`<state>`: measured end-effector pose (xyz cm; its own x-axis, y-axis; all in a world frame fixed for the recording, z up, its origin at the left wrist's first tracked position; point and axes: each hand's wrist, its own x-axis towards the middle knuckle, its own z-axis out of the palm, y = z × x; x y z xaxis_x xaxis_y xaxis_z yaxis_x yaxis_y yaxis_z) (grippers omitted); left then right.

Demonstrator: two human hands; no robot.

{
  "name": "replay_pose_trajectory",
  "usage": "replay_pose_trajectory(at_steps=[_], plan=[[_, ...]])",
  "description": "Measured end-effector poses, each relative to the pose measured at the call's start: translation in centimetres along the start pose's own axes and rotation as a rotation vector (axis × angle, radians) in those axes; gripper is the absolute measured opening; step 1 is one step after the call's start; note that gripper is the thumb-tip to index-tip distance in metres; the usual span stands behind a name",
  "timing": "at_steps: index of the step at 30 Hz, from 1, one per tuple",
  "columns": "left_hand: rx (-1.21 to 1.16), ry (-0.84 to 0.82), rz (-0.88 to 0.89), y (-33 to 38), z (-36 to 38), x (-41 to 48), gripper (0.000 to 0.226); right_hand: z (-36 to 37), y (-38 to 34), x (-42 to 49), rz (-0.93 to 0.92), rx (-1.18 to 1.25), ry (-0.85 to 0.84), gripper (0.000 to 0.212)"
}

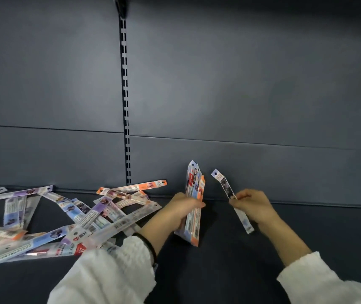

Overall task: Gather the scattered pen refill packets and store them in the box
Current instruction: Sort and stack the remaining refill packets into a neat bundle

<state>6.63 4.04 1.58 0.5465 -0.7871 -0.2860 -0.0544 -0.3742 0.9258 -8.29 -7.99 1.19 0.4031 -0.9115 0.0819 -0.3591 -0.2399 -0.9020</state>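
Observation:
My left hand (180, 210) grips an upright bundle of several refill packets (193, 194), their lower ends resting on the dark shelf. My right hand (251, 206) pinches a single long packet (226, 186) by its middle, tilted, a short way right of the bundle and apart from it. Several more packets (83, 213), purple, orange and blue with clear sleeves, lie scattered in a crossed heap on the shelf to the left. No box is in view.
The dark shelf floor (230, 260) meets a dark grey back panel (241, 95). A slotted vertical upright (125, 95) runs down the panel behind the heap. White sleeves cover both forearms, and a black band circles the left wrist.

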Motion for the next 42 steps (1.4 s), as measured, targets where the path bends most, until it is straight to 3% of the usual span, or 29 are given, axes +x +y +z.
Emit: replay_pose_trajectory(at_steps=[4,7,11,14,16,19,21,23,27,31,35,39,42], plan=[[0.262,0.122,0.151,0.3,1.8,1.8,0.096,-0.2,-0.4,-0.1,0.056,0.238,-0.108,0.012],[0.508,0.162,0.128,-0.2,2.0,1.8,0.11,-0.1,-0.3,0.0,0.066,0.348,-0.193,0.009],[0.592,0.162,0.076,-1.1,0.9,1.4,0.129,0.5,-0.3,-0.2,0.075,0.363,-0.245,0.009],[0.626,0.201,0.085,-0.8,0.0,1.1,0.112,0.7,-0.6,-0.5,0.077,0.394,-0.271,0.009],[0.588,0.294,0.221,-0.2,-1.0,0.4,0.09,0.9,-1.2,-1.0,0.058,0.44,-0.307,0.012],[0.258,0.242,0.495,1.1,-3.1,-1.9,0.05,2.1,-3.1,-2.3,-0.01,0.473,-0.382,0.017],[0.056,0.053,0.502,1.7,-4.4,-3.7,0.03,4.0,-5.1,-3.7,-0.064,0.409,-0.441,0.018],[-0.069,-0.014,0.51,1.6,-5.3,-4.1,0.025,5.9,-6.9,-5.0,-0.118,0.384,-0.497,0.016],[-0.39,0.041,0.513,0.1,-9.2,-4.8,0.027,9.2,-9.3,-7.2,-0.201,0.294,-0.532,0.014],[-0.58,0.052,0.519,-2.8,-15.8,-5.6,0.029,12.6,-8.8,-7.7,-0.364,-0.042,-0.448,0.02],[-0.514,0.108,0.456,-6.2,-21.1,-5.2,0.029,16.0,-8.6,-7.4,-0.463,-0.43,-0.457,0.055],[-0.447,0.163,0.39,-8.0,-23.5,-3.8,0.031,19.2,-9.6,-7.3,-0.25,-0.725,-0.357,0.095],[-0.512,0.141,0.334,-8.0,-23.4,-2.8,0.031,20.4,-10.1,-7.3,-0.126,-0.823,-0.367,0.107]])
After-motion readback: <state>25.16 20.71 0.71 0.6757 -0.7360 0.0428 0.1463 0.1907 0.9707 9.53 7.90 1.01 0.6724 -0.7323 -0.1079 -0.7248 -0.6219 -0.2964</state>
